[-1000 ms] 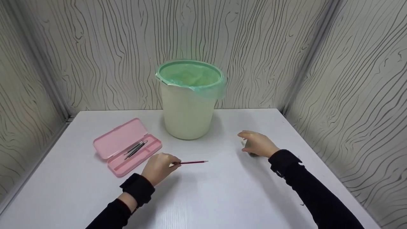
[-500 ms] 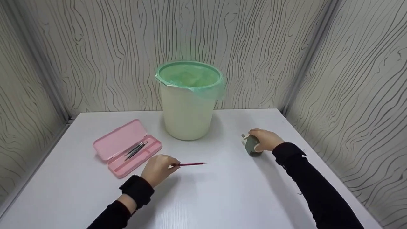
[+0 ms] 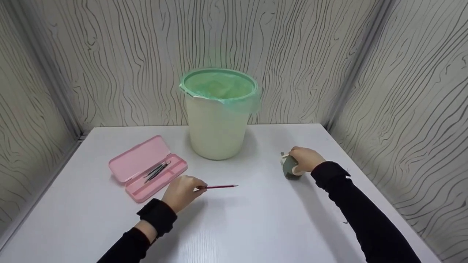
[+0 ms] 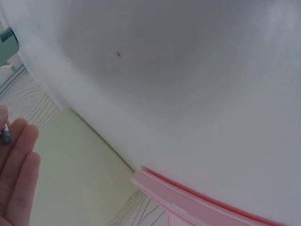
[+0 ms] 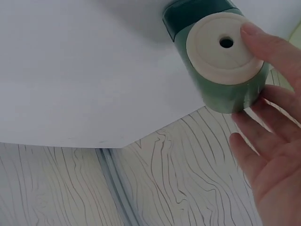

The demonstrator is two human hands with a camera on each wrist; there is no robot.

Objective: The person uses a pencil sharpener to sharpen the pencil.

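Note:
My left hand pinches a red pencil near one end, its sharp tip pointing right over the white table. In the left wrist view, the dark end of the pencil shows by the fingers. On the right, my right hand grips a green hand-crank pencil sharpener standing on the table. Seen from the right wrist, the thumb lies on the sharpener's cream round face, which has a dark hole, while the fingers reach round the green body.
An open pink pencil case lies at the left, with several slim pens or pencils inside. Behind the hands stands a pale bin with a green liner over its rim. Wood-patterned walls enclose the table on three sides.
My right hand has shifted slightly right and closed round the sharpener, which now shows more of its body. The left hand and the pencil stay nearly still.

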